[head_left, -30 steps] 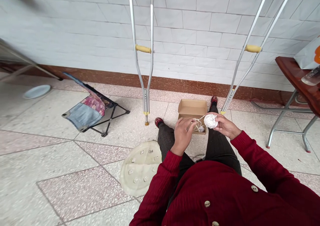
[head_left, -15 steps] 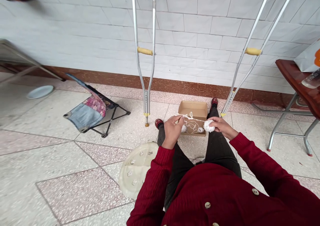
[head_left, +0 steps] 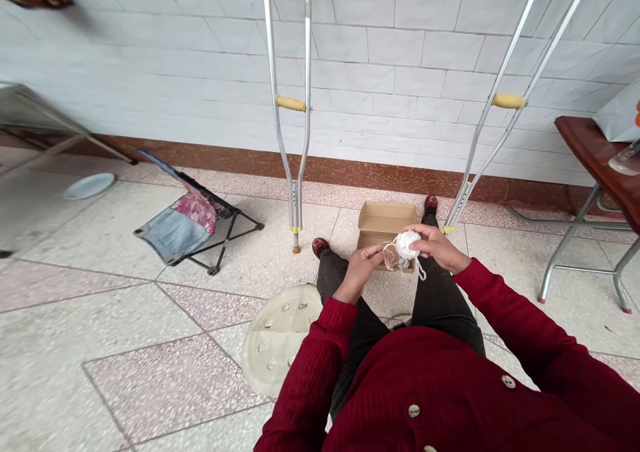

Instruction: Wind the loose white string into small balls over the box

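A ball of white yarn [head_left: 407, 245] is gripped in my right hand [head_left: 436, 247], the fingers closed round its right side. A loose end of yarn hangs below the ball. My left hand [head_left: 361, 269] pinches a thin strand of the white yarn just left of the ball. Beneath both hands an open cardboard box [head_left: 383, 217] sits on the floor between my feet, its lid tipped back. The hands and the ball hide much of the box's inside.
Two metal crutches, one left [head_left: 295, 202] and one right [head_left: 467, 185], lean at the tiled wall. A folding stool [head_left: 185, 232] stands left, a round pale mat [head_left: 275, 345] lies beside my leg, and a brown table [head_left: 595, 152] is at right.
My right hand has brought the yarn ball left, closer to my left hand. My left hand has dropped slightly towards me, and the stretch of yarn between the hands is shorter.
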Available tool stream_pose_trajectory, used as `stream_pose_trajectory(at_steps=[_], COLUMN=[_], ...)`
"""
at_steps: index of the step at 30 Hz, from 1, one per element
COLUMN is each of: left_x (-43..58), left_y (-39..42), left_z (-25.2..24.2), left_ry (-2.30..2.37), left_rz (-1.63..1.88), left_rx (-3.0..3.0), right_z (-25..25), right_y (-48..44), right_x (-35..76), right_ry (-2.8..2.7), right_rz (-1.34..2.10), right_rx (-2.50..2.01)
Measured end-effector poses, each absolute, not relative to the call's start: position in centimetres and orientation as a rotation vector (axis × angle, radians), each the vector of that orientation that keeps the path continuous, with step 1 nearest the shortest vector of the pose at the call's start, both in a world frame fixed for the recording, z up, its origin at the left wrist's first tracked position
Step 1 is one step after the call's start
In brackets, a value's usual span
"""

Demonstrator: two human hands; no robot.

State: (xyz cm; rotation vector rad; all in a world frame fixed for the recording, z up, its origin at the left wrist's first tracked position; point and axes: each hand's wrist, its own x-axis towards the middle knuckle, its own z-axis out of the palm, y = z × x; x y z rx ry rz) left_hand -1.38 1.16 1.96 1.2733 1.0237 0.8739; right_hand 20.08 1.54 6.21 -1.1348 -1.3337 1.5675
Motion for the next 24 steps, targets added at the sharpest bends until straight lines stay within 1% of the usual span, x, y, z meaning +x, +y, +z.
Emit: stream_pose_trajectory(at_steps=[2,4,6,8,11,14,19,21,24], left_x=[-0.8,-0.5,-0.3,0.0,0.3,0.4,1.4,2.4,3.5], left_y=[1.5,2.2,3.1,4.0,4.5,3.7,1.1,0.7,1.4], left_z=[2.2,2.5,2.7,2.8,2.6,2.2,1.5,1.6,2.0], left_ry=[1.016,1.064,1.092,1.075,1.019,0.998,0.847,0.842,0.892], left_rz=[0.927,1.025,1.116,1.178,1.205,1.145,0.805,0.717,0.733], left_rx=[1.249,1.238,1.203,1.137,1.037,0.966,1.129,1.195,1.206], right_z=[6.2,5.9,5.1,3.8,2.1,2.0,4.9,5.6,5.6], right_y=[0.9,0.4,-0.1,-0.2,0.5,1.6,3.3,3.5,3.2], right_x=[20.4,20.9,21.4,22.0,23.2,24.9,25.6,24.8,23.5], right_ry=[-1.592,-1.879,-2.125,-2.248,-2.137,-1.912,-1.624,-1.592,-1.656], right_rz=[1.644,1.65,1.527,1.307,1.036,0.847,0.454,0.448,0.668], right_rx=[-1.061,-1.005,-1.04,-1.188,-1.528,-1.755,-1.783,-1.694,-1.477])
